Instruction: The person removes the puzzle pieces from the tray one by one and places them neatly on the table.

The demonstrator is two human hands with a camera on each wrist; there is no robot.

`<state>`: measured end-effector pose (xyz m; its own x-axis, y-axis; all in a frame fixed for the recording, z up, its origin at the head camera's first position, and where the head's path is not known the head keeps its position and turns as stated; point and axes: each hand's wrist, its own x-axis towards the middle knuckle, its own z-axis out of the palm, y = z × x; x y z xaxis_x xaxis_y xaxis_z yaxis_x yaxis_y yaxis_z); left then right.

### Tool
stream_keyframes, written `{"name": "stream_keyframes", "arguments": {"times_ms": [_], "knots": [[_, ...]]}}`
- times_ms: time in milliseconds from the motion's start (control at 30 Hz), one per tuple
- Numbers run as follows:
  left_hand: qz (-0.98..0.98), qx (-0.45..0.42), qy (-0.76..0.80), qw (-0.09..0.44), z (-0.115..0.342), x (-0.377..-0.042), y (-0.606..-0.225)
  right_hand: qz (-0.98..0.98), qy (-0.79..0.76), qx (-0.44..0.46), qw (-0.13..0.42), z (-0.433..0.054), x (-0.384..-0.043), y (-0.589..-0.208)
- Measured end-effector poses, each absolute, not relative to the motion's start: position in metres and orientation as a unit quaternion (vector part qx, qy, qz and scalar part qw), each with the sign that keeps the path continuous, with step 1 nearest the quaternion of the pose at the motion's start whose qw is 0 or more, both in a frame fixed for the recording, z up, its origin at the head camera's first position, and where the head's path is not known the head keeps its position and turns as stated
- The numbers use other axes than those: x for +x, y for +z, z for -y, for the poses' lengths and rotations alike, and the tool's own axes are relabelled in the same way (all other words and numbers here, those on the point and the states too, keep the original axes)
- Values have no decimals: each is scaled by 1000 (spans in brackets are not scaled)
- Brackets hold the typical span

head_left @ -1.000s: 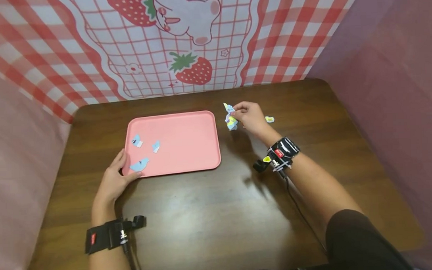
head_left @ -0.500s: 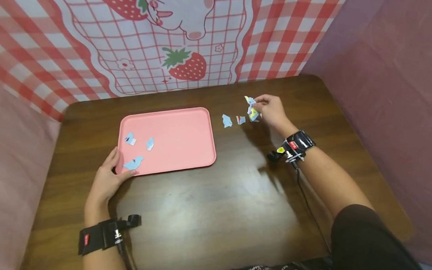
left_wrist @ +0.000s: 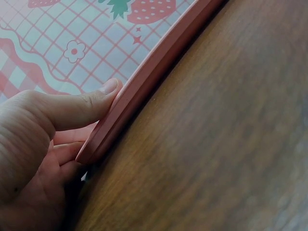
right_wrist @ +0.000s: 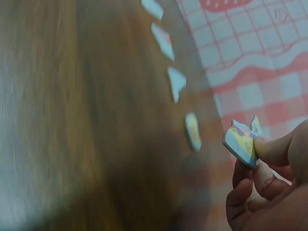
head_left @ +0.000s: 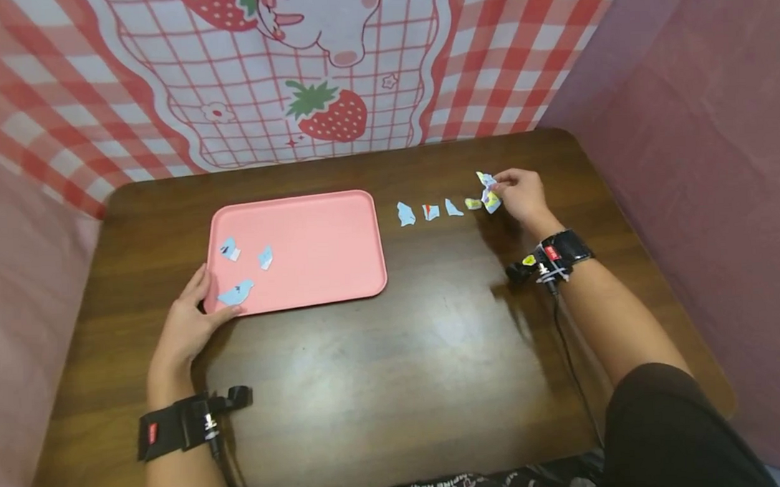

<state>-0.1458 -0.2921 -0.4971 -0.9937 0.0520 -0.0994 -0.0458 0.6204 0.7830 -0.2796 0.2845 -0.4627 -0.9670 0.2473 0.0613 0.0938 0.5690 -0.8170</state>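
Observation:
My left hand (head_left: pixel 183 326) grips the near-left corner of a pink tray (head_left: pixel 320 274). In the left wrist view the thumb lies on the tray rim (left_wrist: pixel 130 96) and the fingers reach below its edge. On the tray lie a blue bird-shaped piece (head_left: pixel 237 293) and two smaller blue and white pieces (head_left: pixel 230 249). My right hand (head_left: pixel 522 196) pinches a jagged flat puzzle piece (head_left: pixel 491 200), blue and yellow with some purple, between thumb and fingers. The right wrist view shows this held piece (right_wrist: pixel 242 144) close up, above the table.
Left of my right hand, a row of loose pieces lies on the wooden table (head_left: pixel 394 372): a pale blue one (head_left: pixel 405 214), one with red (head_left: pixel 431 212), a narrow blue one (head_left: pixel 453 207) and a yellow one (head_left: pixel 473 204). A strawberry-patterned cloth (head_left: pixel 257 133) hangs behind the table.
My right hand has moved right along the row with the held piece, and the pieces on the table have come into sight behind it. My left hand stays on the tray corner.

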Motion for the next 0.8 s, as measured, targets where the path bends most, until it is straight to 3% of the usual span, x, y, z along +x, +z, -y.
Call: {"name": "stream_keyframes", "arguments": {"times_ms": [800], "knots": [[-896,2,440,61,295,-150,-497,936,322,-138,20,-309,-284,-480]]}}
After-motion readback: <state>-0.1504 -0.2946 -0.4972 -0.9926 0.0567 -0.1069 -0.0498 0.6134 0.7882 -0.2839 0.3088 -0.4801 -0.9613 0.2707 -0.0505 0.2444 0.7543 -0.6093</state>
